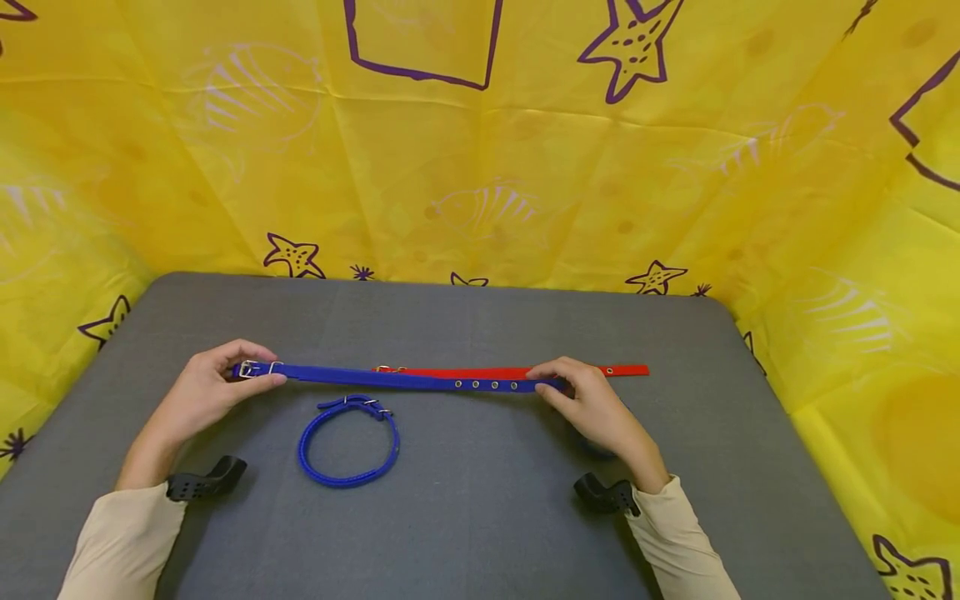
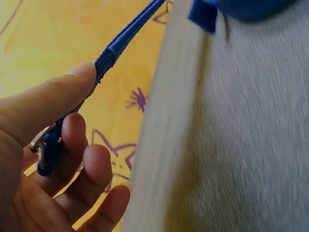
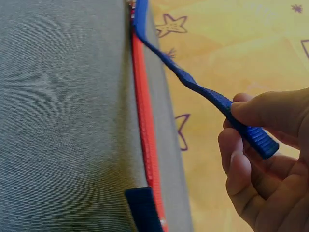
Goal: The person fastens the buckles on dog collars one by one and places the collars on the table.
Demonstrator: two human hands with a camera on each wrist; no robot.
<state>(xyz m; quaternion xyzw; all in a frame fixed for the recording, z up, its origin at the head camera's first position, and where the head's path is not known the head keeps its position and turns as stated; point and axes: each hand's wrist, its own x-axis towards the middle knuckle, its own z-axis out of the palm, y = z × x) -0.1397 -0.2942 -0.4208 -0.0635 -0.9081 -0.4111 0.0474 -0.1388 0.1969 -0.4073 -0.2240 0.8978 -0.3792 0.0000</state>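
A flat blue collar (image 1: 367,378) is stretched lengthwise between both hands, with a metal buckle at its left end and several eyelets toward its right end. My left hand (image 1: 202,392) pinches the buckle end between thumb and fingers. The plain tip of the strap is pinched by my right hand (image 1: 588,400); the right wrist view shows this tip poking out past the thumb. Just behind lies a red collar (image 1: 487,373) on the table, partly covered by the blue strap and the right hand. Nearer the front, a round blue collar (image 1: 303,454) is buckled into a loop.
The grey table (image 1: 465,517) has a yellow patterned cloth (image 1: 420,167) around its back and sides. Under the right wrist sits a dark blue looped thing (image 1: 596,450), mostly hidden; in the right wrist view a dark blue strap end (image 3: 144,208) overlaps the red collar.
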